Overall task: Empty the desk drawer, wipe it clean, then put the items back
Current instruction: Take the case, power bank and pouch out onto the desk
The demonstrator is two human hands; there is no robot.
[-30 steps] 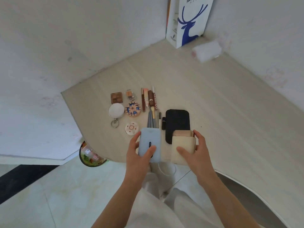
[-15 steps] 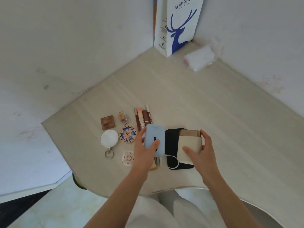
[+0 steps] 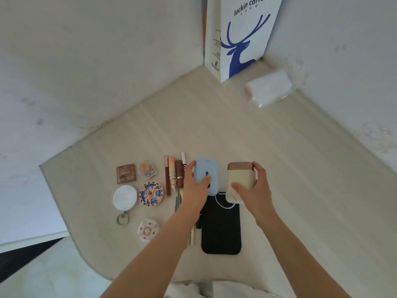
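The left hand [image 3: 196, 186] grips a blue case [image 3: 206, 175] and the right hand [image 3: 251, 188] grips a beige case [image 3: 239, 179] above the desk [image 3: 300, 190], so emptying seems nearly done, while the drawer itself is not visible and wiping and returning remain.

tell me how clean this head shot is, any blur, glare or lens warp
Head view: soft, even light with no hard shadows; the round mirror looks washed-out white; the plastic-wrapped roll at the far corner is smeared. Wide-angle warp bends the desk edge and the walls. The left hand on the blue case looks reasonably sharp.
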